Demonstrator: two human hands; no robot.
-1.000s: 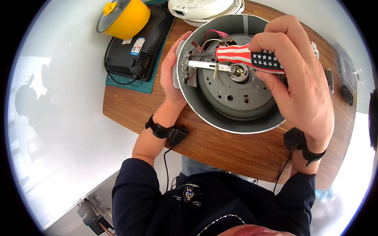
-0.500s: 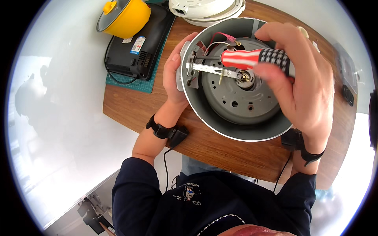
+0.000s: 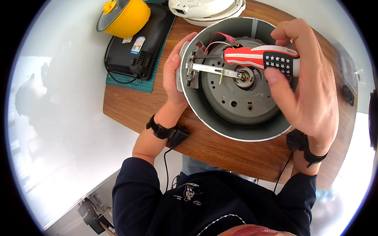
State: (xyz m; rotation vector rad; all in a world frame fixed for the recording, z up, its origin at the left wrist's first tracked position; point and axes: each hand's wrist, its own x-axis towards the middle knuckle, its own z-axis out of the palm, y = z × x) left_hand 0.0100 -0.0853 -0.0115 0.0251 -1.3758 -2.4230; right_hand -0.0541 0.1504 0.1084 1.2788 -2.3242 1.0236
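A round metal cooker shell with a grey inside faces me, its inner workings exposed. My left hand grips its left side at the pale side handle. In my right hand is a screwdriver with a red, white and black star-patterned handle. The thumb presses the handle's lower side, while the curled fingers stand partly off its upper side. The shaft points left to a metal bracket on the inner wall; its tip is hard to make out. A metal lever arm runs from there to the centre.
Pink and white wires cross the shell's upper part. A white round appliance part stands behind. At the back left, a black appliance lies on a green cutting mat, beside a yellow pot. The wooden table's edge is near me.
My right hand has shifted slightly right, with its fingers lifting from the handle. The screwdriver handle has turned, showing its star pattern. My left hand stays put.
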